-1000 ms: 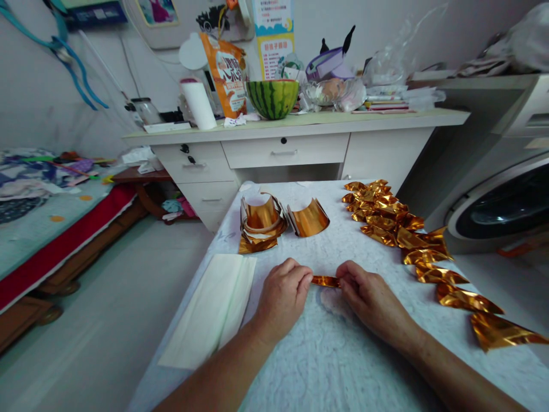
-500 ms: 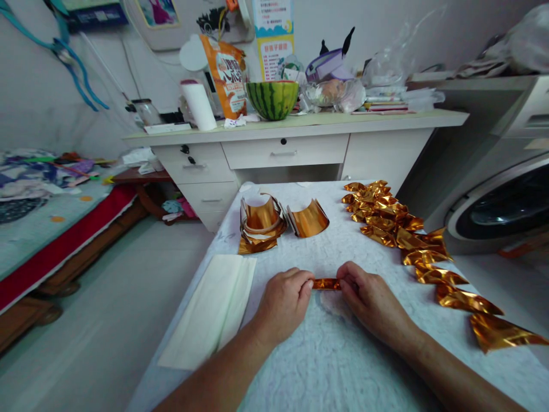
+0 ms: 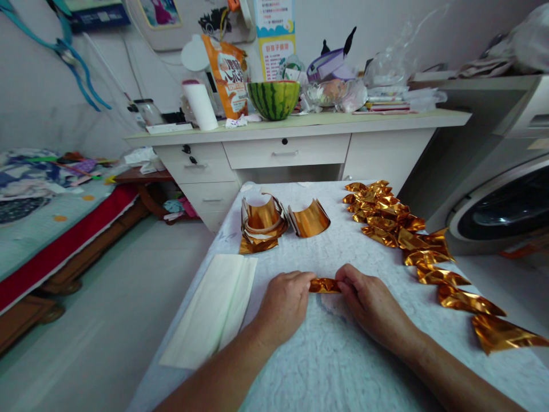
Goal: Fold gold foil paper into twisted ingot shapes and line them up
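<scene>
A narrow strip of shiny gold foil stretches between my two hands, low over the middle of the cloth-covered table. My left hand pinches its left end, and my right hand pinches the right end. The fingers cover both ends. Beyond them lie a curved stack of gold sheets and, beside it on the right, another curved gold sheet. Pale folded paper rests left of my left hand. Several twisted gold foil pieces form a row along the table's right side.
The table has a pale patterned cloth. Behind it stands a white desk bearing a cut watermelon, an orange pouch and a paper roll. A washing machine is at right, a bed at left.
The foil strip between my hands looks slightly wider and more crumpled, and its left end sits a little further left. Both hands keep their pinch, with small shifts of the fingers.
</scene>
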Demonstrator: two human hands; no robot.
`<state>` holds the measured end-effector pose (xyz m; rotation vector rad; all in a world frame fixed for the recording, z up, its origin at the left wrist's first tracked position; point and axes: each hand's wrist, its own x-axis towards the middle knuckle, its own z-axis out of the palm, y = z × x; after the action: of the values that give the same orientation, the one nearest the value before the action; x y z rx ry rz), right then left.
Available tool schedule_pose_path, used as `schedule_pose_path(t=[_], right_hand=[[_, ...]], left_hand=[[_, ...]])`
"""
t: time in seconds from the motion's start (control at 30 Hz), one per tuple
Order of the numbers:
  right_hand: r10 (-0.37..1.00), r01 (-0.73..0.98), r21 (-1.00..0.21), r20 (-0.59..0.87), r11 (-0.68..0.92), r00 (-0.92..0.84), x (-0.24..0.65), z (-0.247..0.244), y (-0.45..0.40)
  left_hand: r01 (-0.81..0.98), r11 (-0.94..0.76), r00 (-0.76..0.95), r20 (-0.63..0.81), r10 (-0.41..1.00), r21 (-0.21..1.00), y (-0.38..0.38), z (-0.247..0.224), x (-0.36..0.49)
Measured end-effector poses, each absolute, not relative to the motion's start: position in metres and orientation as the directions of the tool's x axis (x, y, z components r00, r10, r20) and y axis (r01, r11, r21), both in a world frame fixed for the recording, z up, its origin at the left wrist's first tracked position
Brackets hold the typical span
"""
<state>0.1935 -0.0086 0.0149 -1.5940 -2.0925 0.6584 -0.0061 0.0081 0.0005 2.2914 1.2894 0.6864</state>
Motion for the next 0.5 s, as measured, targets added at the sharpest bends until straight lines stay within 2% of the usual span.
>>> schedule_pose_path(t=[0.27, 0.5], right_hand=[[0.957, 0.772, -0.579, 0.050, 0.261, -0.287, 0.192, 0.015, -0.009], [0.949, 0.726, -0.634, 0.039, 0.266, -0.313, 0.200, 0.019, -0.007]], left_hand=[[0.656, -0.499, 0.453, 0.233, 0.861, 0.567, 0.008, 0.001, -0.006], [0.599, -0.326, 0.364, 0.114, 0.924, 0.731, 0.009, 0.013, -0.006]])
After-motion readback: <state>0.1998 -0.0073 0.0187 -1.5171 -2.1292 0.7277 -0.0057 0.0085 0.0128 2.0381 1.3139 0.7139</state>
